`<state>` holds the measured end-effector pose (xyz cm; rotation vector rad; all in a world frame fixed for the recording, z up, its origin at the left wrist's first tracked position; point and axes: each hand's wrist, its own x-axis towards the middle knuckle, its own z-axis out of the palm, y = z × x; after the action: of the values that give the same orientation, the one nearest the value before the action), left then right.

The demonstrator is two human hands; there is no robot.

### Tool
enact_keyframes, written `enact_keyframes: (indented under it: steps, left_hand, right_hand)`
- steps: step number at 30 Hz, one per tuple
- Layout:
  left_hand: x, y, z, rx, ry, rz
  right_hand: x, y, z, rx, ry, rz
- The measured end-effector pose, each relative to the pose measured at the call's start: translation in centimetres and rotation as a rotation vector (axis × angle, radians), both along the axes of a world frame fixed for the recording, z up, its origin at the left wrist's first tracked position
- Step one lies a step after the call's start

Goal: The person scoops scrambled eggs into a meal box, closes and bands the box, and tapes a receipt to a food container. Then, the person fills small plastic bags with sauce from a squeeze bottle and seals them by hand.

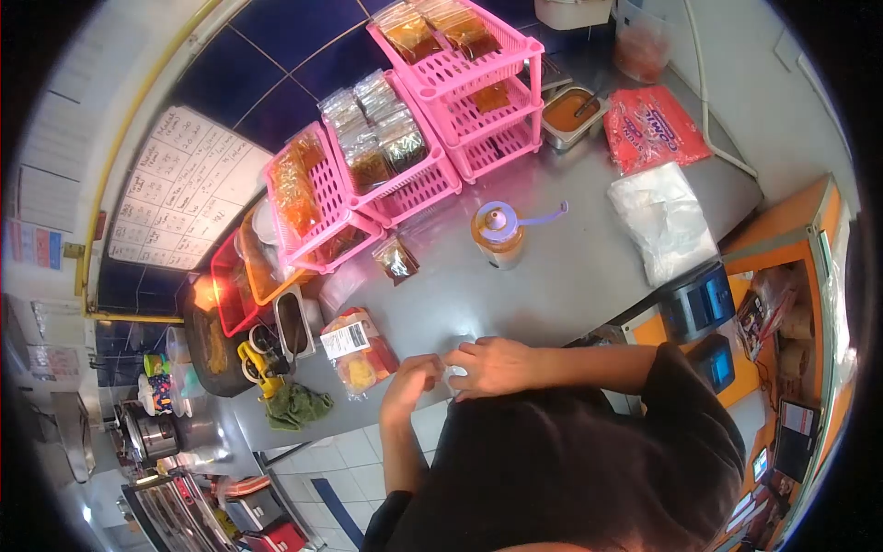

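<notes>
While a grey metal counter [432, 308] stretches ahead, two bare hands meet at its near edge over a small pale item [456, 372]

Seen from above, a person in a dark short-sleeved top [589, 460] leans at the counter. The right hand [494, 367] has its fingers curled in around the small pale item, which looks see-through and is mostly covered. The left hand [413, 381] is just beside it, fingers bent and drawn narrow; whether they grip anything, I cannot tell.

Just left of the hands lies a clear food packet [360, 353] with a white printed label, showing red and yellow contents. Beyond it is a small dark sachet [395, 260]. Farther right stands a bottle [498, 235] with a purple top and a strap reaching sideways.

At the back, pink plastic baskets [405, 189], some stacked, hold rows of filled sachets, orange, brown and silvery. To their right are a metal container [571, 118] of orange sauce with a utensil in it, a bright pink-red printed package [655, 129], and a stack of clear plastic bags [662, 223].

On the left side are a red basket [235, 285] beside an orange one, a narrow metal container [292, 324] with dark contents, and a crumpled green cloth [299, 407] next to something yellow. A handwritten chart [179, 189] leans against dark blue wall tiles [267, 55].
</notes>
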<state>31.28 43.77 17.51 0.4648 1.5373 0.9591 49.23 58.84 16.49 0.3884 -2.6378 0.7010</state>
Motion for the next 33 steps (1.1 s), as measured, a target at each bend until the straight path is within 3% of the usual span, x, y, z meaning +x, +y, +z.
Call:
enact_keyframes:
  steps: [7,9,13,16,18,19,21,25,27,28,30,33]
  left_hand:
    - [1.8,-0.5,-2.4,-0.050,0.087,-0.112]
    - [1.2,-0.8,-3.8,0.059,0.133,-0.144]
    - [2.6,-1.0,-3.6,0.226,0.416,0.007]
    - [4.2,-0.2,-2.6,0.467,0.570,0.145]
    - [5.5,0.3,-1.7,0.377,0.503,0.556]
    - [5.2,0.0,-2.1,0.375,0.504,0.572]
    - [4.4,-1.1,-3.2,0.255,0.844,0.368]
    - [4.6,0.1,-1.1,0.158,0.831,0.269]
    - [4.9,0.9,0.1,0.439,1.262,-0.099]
    - [5.5,1.2,0.6,0.438,1.259,-0.091]
    - [6.8,1.8,1.0,0.332,1.398,-0.229]
    - [6.4,1.9,-0.2,0.341,1.306,-0.244]
  right_hand:
    - [-0.7,-0.2,-0.6,0.146,0.047,0.273]
    - [-1.4,0.3,0.1,0.149,-0.445,0.276]
    - [-2.0,1.0,0.5,0.102,-0.591,0.045]
    - [-2.6,1.6,-0.2,-0.103,-0.661,-0.005]
    - [-2.5,2.0,-1.3,-0.774,-0.441,0.110]
    - [-2.5,2.2,-1.7,-0.768,-0.448,0.123]
    - [-2.2,2.6,-2.2,-0.966,-0.544,0.243]
    - [-1.1,4.2,0.3,-1.047,-0.802,0.193]
    - [-0.7,4.5,0.0,-1.184,-0.894,0.017]
    - [-0.5,4.4,-0.5,-1.179,-0.902,0.017]
    - [-0.1,4.3,-1.3,-1.469,-0.902,0.031]
    - [0.8,4.8,-0.7,-1.513,-0.961,0.065]
